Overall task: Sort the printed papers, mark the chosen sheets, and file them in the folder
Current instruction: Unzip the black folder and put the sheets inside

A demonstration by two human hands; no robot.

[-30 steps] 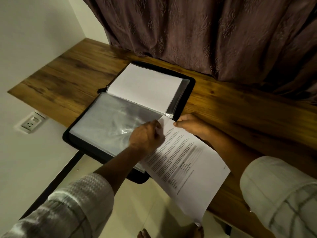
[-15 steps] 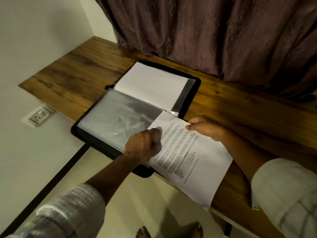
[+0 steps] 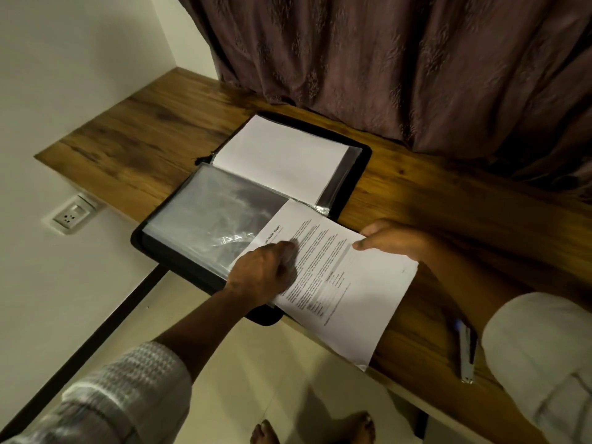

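Observation:
A black zip folder [image 3: 363,174] lies open on the wooden desk [image 3: 153,136]. Its far half holds a white sheet [image 3: 282,161] in a sleeve; its near half shows a clear plastic sleeve [image 3: 205,219]. A printed sheet [image 3: 358,299] lies across the folder's near right corner and hangs over the desk's front edge. My left hand [image 3: 262,277] grips the sheet's left edge beside the sleeve. My right hand [image 3: 394,241] pinches the sheet's far edge, thumb on top.
A pen [image 3: 466,354] lies on the desk at the right, next to my right sleeve. A dark curtain [image 3: 400,65] hangs behind the desk. A wall socket [image 3: 71,214] sits under the desk's left end. Bare feet [image 3: 314,431] show on the tiled floor.
The printed sheet has slid right and out from the sleeve's opening, so more of it shows. Both hands moved with it. The camera shifted, bringing the pen into view.

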